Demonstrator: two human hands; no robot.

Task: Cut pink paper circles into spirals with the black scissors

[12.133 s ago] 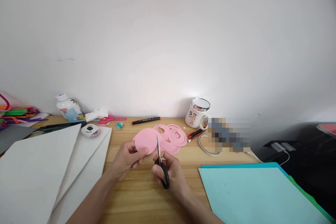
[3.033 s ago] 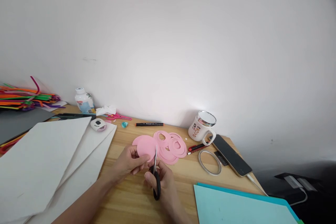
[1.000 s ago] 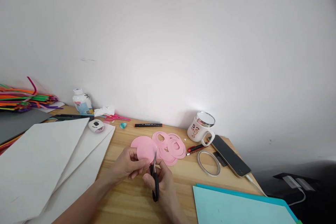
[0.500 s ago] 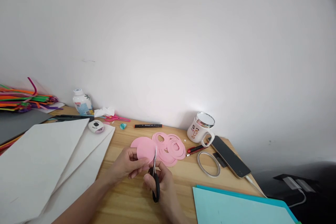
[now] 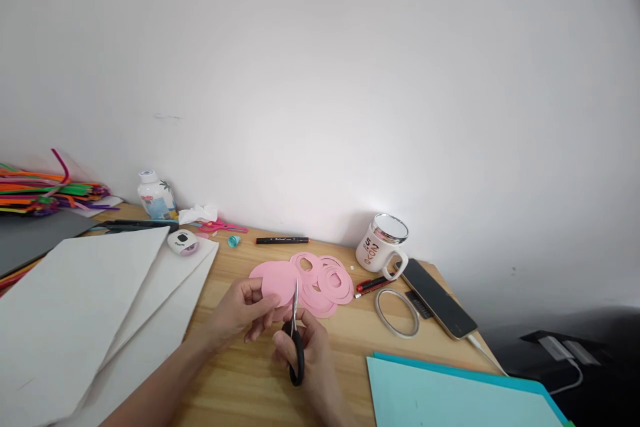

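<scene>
Between its thumb and fingers, my left hand (image 5: 249, 307) pinches a round pink paper piece (image 5: 278, 281). Black-handled scissors (image 5: 297, 347) are in my right hand (image 5: 309, 347), with the blades pointing up at the right edge of that paper. Behind the blades lie overlapping pink paper rings (image 5: 336, 283) on the wooden table (image 5: 240, 380). Part of the held paper is hidden by my left thumb.
White sheets (image 5: 75, 313) cover the left side. A marker (image 5: 283, 240), a mug (image 5: 383, 243), a ring-shaped band (image 5: 397, 313) and a phone (image 5: 437, 297) lie beyond or right of my hands. Blue sheets (image 5: 450, 393) are at the front right.
The pink paper has turned and tilted slightly in my left hand, and my left thumb has shifted a little. The scissors and my right hand look almost the same.
</scene>
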